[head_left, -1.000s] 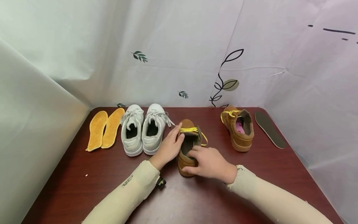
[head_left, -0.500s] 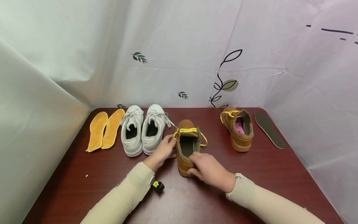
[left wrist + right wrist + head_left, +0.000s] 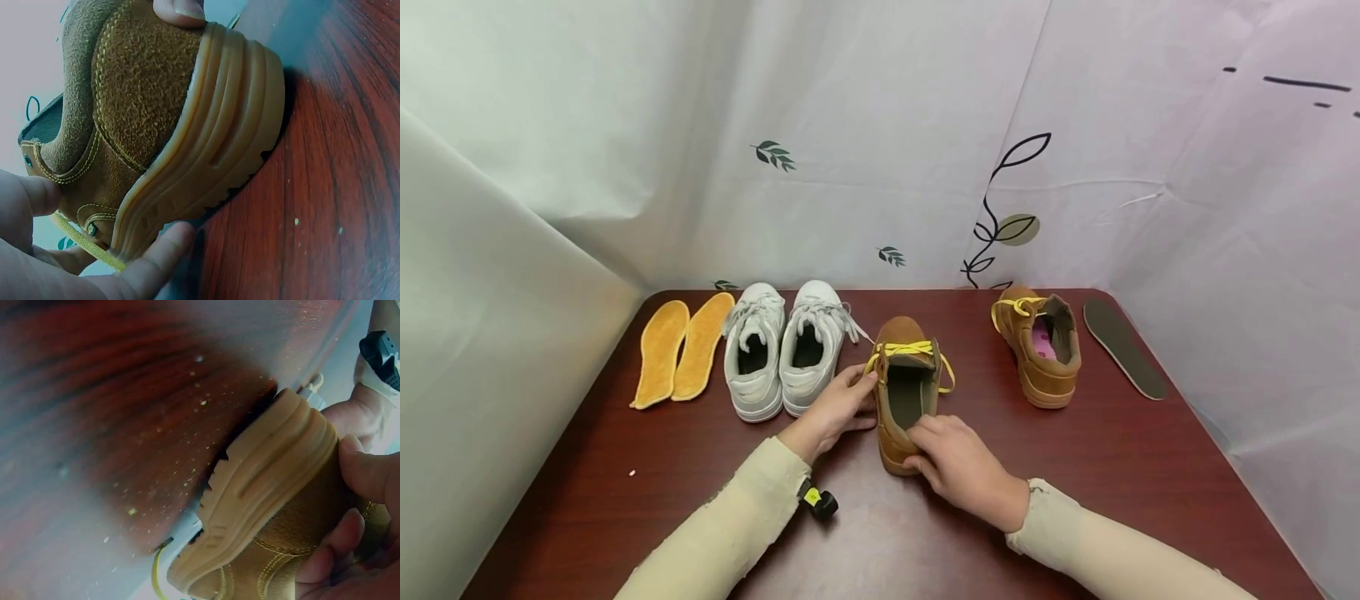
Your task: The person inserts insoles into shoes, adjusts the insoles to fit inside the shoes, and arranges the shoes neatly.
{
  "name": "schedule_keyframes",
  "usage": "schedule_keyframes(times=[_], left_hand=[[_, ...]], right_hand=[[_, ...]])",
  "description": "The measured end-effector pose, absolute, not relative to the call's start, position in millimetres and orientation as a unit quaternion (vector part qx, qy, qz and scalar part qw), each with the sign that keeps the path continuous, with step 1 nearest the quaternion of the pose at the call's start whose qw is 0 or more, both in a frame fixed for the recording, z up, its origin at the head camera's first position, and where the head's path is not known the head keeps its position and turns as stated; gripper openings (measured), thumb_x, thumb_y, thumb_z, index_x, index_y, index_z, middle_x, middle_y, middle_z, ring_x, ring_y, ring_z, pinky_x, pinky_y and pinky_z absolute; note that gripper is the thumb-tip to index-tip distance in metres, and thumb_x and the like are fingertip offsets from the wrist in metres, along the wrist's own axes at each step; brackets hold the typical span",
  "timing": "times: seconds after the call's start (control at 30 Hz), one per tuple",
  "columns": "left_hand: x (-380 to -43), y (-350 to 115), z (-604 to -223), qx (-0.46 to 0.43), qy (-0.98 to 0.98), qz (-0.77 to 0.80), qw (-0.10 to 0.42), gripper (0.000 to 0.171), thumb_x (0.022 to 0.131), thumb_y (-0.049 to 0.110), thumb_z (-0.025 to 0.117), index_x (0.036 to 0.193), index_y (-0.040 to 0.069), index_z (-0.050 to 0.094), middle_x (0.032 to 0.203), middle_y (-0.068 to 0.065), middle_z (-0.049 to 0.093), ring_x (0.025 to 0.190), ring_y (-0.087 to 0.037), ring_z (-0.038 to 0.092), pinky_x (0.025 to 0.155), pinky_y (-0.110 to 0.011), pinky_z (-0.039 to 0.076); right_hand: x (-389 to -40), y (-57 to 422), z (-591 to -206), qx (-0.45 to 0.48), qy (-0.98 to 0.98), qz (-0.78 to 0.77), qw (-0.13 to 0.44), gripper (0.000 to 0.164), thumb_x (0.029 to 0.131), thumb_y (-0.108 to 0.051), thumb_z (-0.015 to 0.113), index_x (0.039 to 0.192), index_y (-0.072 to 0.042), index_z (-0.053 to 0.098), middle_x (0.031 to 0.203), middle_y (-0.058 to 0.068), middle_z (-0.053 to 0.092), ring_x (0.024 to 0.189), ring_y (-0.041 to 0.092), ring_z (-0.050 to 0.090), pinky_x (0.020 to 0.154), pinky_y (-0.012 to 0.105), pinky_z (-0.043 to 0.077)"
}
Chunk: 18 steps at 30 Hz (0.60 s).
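Note:
A brown suede shoe [image 3: 901, 337] with yellow laces stands in the middle of the table, toe pointing away and its grey lining showing. My right hand [image 3: 966, 467] grips its heel, thumb outside and fingers curled over the collar into the opening. On the other side, my left hand [image 3: 831, 414] touches the shoe's left flank near the laces. The left wrist view shows its thumb [image 3: 40, 195] at the upper edge and a finger [image 3: 159, 256] by the rubber sole [image 3: 212, 125]. In the right wrist view, my right thumb [image 3: 362, 472] presses the heel.
Two white sneakers [image 3: 758, 390] stand left of the brown shoe, beside two orange insoles [image 3: 664, 350]. A matching brown shoe [image 3: 1048, 375] with a pink insole inside stands at right, with a dark grey insole [image 3: 1123, 346] beyond it. A curtain [image 3: 880, 167] backs the table.
My left hand has drawn back from the shoe's laces and opening to its left side. My right hand's fingers have come closer in around the heel collar. The shoe stays in place.

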<state>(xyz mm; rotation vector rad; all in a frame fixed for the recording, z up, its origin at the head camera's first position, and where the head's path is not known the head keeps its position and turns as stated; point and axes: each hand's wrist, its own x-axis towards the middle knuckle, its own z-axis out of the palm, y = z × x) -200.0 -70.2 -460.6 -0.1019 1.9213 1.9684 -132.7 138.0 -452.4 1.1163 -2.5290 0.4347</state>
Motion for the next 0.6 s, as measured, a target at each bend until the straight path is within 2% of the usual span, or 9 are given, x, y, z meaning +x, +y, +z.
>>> schedule_keyframes(times=[0.07, 0.17, 0.33, 0.43, 0.6], left_hand=[[-198.8, -69.3, -458.0, -0.037, 0.685, 0.702, 0.192, 0.050, 0.108, 0.031, 0.044, 0.153, 0.010, 0.035, 0.147, -0.025, 0.050, 0.108, -0.035, 0.065, 0.095, -0.052, 0.057], [-198.0, -67.0, -454.8, -0.031, 0.680, 0.709, 0.181, 0.049, 0.109, 0.030, 0.043, 0.154, 0.012, 0.034, 0.143, -0.024, 0.052, 0.096, -0.027, 0.067, 0.096, -0.049, 0.057], [-200.9, -62.2, -452.8, -0.012, 0.669, 0.727, 0.154, 0.046, 0.108, 0.015, 0.044, 0.154, 0.010, 0.036, 0.141, -0.023, 0.054, 0.090, -0.015, 0.066, 0.094, -0.040, 0.058], [-204.5, -57.9, -451.4, 0.010, 0.664, 0.735, 0.134, 0.047, 0.106, 0.005, 0.046, 0.152, 0.008, 0.038, 0.146, -0.023, 0.052, 0.096, -0.015, 0.064, 0.095, -0.040, 0.058], [-213.6, -48.7, -442.6, 0.041, 0.661, 0.740, 0.117, 0.053, 0.102, 0.003, 0.055, 0.152, 0.010, 0.040, 0.151, -0.023, 0.048, 0.121, -0.028, 0.059, 0.105, -0.054, 0.052]], right_hand=[[-134.1, 139.6, -452.8, 0.400, -0.883, 0.154, 0.189, 0.022, 0.080, -0.026, 0.082, 0.090, -0.017, 0.065, 0.080, -0.005, 0.060, 0.076, 0.016, 0.059, 0.072, 0.039, 0.054], [-136.7, 143.8, -452.3, 0.410, -0.872, 0.152, 0.219, 0.022, 0.080, -0.026, 0.082, 0.090, -0.016, 0.065, 0.080, -0.005, 0.060, 0.075, 0.016, 0.059, 0.069, 0.038, 0.053], [-141.5, 151.6, -444.7, 0.410, -0.867, 0.148, 0.242, 0.022, 0.081, -0.024, 0.082, 0.093, -0.015, 0.066, 0.083, -0.004, 0.062, 0.074, 0.016, 0.058, 0.067, 0.038, 0.051], [-145.3, 156.7, -439.2, 0.407, -0.867, 0.145, 0.249, 0.023, 0.081, -0.021, 0.083, 0.095, -0.014, 0.066, 0.084, -0.003, 0.064, 0.075, 0.017, 0.058, 0.066, 0.038, 0.051], [-151.1, 164.7, -431.0, 0.408, -0.867, 0.131, 0.253, 0.023, 0.082, -0.017, 0.081, 0.100, -0.012, 0.067, 0.086, -0.001, 0.065, 0.075, 0.019, 0.057, 0.066, 0.038, 0.050]])
